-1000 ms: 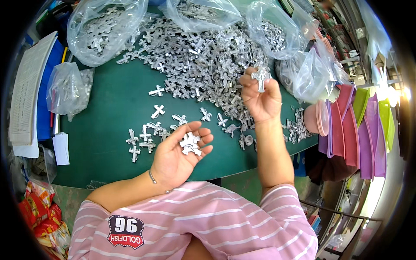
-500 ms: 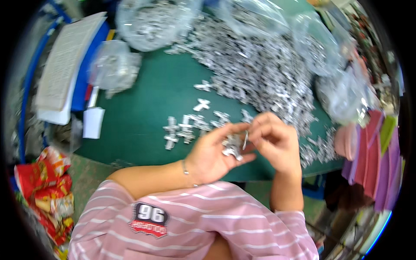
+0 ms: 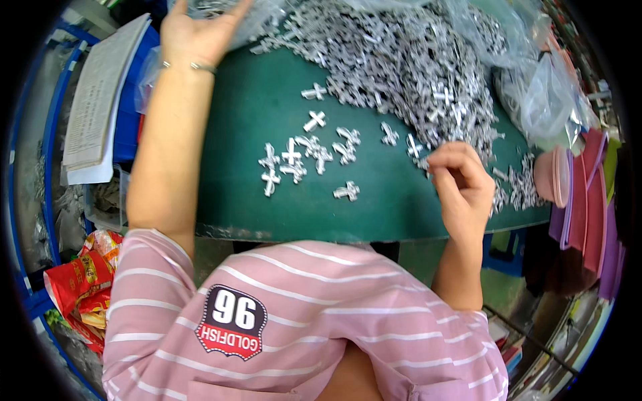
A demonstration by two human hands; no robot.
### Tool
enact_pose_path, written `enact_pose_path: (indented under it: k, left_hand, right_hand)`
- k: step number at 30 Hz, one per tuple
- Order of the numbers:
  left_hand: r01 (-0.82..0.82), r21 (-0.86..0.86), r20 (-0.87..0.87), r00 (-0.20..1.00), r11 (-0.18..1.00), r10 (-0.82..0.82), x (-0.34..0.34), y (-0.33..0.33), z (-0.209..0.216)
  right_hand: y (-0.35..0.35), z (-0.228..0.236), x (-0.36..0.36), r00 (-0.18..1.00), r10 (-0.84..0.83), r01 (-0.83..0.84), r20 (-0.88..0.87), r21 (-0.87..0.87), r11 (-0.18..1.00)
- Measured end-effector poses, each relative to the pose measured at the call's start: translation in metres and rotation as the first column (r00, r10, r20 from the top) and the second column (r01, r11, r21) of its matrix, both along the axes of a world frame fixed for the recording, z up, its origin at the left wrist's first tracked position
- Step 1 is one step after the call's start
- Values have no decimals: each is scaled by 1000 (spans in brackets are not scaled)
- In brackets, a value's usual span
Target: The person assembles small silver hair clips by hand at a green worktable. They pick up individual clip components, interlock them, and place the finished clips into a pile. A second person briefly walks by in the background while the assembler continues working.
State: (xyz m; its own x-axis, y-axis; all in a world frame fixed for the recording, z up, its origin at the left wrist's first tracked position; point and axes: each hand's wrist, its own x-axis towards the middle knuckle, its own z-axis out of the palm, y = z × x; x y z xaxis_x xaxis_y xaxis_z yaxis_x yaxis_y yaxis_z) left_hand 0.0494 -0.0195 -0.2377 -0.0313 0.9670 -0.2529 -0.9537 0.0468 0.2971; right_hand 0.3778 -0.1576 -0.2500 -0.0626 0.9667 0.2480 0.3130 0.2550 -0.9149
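Your right grip (image 3: 466,184) is over the near part of the green table (image 3: 374,224), fingers curled, thumb close to the forefinger. A small silver metal piece (image 3: 421,162) shows right at its fingertips; whether you are grasping it or it merely lies there cannot be told. Just beyond those fingertips lies a silver cross (image 3: 414,145), near the grip; a second loose cross (image 3: 388,134) lies slightly further to the left. To the right of the same grip, a small heap of metal pieces (image 3: 525,184) is spread on the table, with a pink tub (image 3: 552,175) beside it. Well to the left of the grip, a single cross (image 3: 346,191) lies apart, and past it a cluster of crosses (image 3: 292,157). Beyond the right grip, the main pile of metal pieces (image 3: 401,60) begins near your knuckles and runs to the far side. Your left grip (image 3: 197,37) is far out, left of that pile, unclenched, thumb and fingers spread; its fingertips are cut off by the upper edge. A clear plastic bag (image 3: 259,20) shows beside its thumb.
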Motion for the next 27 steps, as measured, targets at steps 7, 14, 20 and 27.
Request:
enact_pose_path:
  k: [7, 14, 20, 27]
  left_hand:
    - [251, 113, -518, 841, 961, -158, 2, -32, -29]
    - [428, -101, -592, 700, 898, -400, 65, -122, -30]
    - [442, -35, -940, -318, 896, 120, 64, -162, -27]
    - [391, -21, -784, -577, 920, 228, 48, -160, -42]
  right_hand:
    - [17, -29, -19, 916, -66, 8, 395, 149, 989]
    - [24, -43, -27, 838, -41, -90, 544, 212, 973]
    - [-2, -30, -6, 817, 441, -464, 372, -31, 885]
    - [-2, -42, 7, 736, -149, -42, 660, 263, 964]
